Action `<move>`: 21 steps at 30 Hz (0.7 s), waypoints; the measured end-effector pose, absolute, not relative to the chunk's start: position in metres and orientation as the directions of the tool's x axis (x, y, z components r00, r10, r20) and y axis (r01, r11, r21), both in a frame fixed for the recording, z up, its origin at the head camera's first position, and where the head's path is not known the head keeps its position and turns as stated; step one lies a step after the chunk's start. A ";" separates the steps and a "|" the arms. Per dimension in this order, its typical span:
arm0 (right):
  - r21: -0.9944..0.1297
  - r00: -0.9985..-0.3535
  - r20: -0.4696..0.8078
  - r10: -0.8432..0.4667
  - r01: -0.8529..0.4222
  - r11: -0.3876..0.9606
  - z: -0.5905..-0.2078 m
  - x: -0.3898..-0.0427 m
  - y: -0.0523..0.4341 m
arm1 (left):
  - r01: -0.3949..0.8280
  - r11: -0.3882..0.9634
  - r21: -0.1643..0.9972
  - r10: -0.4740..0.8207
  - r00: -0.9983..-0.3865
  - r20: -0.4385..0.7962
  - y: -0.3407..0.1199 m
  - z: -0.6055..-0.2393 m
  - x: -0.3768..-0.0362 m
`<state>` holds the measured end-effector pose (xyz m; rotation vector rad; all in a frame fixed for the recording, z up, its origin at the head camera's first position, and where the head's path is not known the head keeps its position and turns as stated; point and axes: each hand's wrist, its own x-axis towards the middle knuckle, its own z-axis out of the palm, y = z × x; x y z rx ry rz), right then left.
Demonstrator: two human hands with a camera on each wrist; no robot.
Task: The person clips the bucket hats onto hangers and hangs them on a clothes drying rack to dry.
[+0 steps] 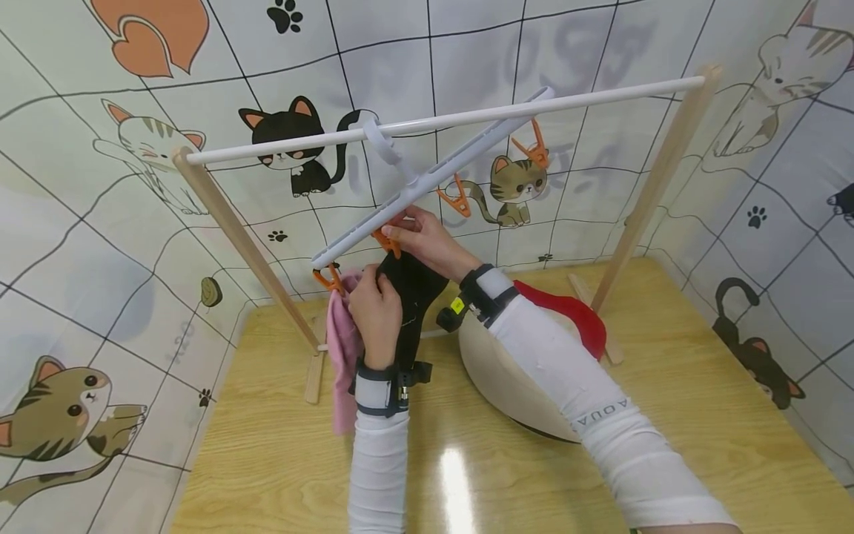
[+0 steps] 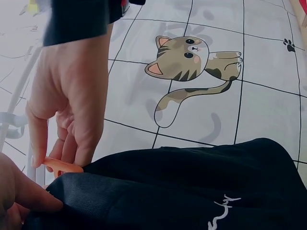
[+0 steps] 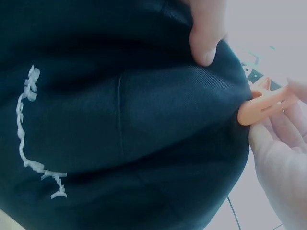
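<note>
left hand (image 1: pixel 376 315) pinches the black fabric sock with white lettering (image 1: pixel 414 297) at frame centre, hem up at the orange plastic clip (image 1: pixel 385 242) on the white plastic hanger bar (image 1: pixel 434 178). right hand (image 1: pixel 427 241) fingers pinch the clip. likely best: seat hem deep between the clip's tips.

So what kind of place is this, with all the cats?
Probably a small indoor laundry-hanging corner: a wooden table carries a drying rack, a clip hanger hangs from its bar, and cartoon cat sheets wall it in.
</note>
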<state>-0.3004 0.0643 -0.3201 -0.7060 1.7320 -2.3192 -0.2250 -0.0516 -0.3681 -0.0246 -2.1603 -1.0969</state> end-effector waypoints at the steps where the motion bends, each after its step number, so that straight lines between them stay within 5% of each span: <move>1: -0.937 -0.873 0.278 -0.400 -0.156 -0.311 -0.321 -0.301 0.066 | 0.316 0.639 0.701 -0.280 -0.753 0.596 -0.051 -0.368 -0.225; 21: -0.957 -0.870 0.281 -0.404 -0.286 -0.051 -0.364 -0.297 0.105 | 0.259 0.659 0.706 -0.320 -0.753 0.576 -0.066 -0.368 -0.230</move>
